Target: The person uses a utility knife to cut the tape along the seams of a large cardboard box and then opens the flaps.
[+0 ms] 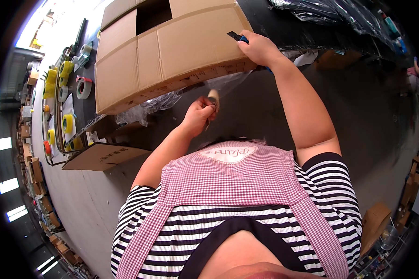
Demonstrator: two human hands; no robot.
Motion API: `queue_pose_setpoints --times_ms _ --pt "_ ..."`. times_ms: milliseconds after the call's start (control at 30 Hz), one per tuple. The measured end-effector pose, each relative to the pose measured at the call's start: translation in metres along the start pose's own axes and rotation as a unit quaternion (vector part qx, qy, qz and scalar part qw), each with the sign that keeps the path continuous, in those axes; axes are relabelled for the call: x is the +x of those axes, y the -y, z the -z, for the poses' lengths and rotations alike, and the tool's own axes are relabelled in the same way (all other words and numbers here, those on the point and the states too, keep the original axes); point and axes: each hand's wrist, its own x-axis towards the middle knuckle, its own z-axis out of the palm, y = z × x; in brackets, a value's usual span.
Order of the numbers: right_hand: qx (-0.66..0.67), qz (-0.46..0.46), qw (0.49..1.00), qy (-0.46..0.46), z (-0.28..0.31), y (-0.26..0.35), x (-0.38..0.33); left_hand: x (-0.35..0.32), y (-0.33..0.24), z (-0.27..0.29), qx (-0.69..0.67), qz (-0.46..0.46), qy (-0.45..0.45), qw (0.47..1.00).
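Observation:
A large cardboard box [195,44] lies on the dark table before me, with a dark rectangular gap between its top flaps. My right hand [260,48] is closed around a blue and black utility knife [235,36] at the box's near right edge. The knife's dark tip points left, over the cardboard. Lower down, between my body and the box, my left hand [200,114] is closed, fingers pinched together. A thin dark strand shows by its fingertips, and a beige shape lies just beyond; what the hand holds cannot be made out. Crumpled clear plastic [146,109] hangs below the box's near edge.
Yellow tape rolls [66,69], a grey tape roll [83,88] and a tape dispenser [83,56] sit left of the box. A flat cardboard piece [104,157] juts out below them. Black plastic film [330,16] lies on the table at the far right.

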Motion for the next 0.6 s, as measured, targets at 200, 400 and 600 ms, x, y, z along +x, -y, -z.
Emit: queue_pose_setpoints --times_ms 200,400,600 --pt "0.048 0.056 0.996 -0.043 -0.007 -0.017 0.010 -0.021 0.025 0.057 -0.086 0.069 -0.065 0.992" --pt "0.193 0.012 0.981 0.002 -0.006 -0.014 0.000 -0.045 0.172 0.264 -0.464 0.134 -0.263 0.835" --pt "0.196 -0.017 0.980 -0.010 -0.002 -0.013 0.001 -0.073 0.150 0.489 -0.556 -0.034 -0.558 0.615"
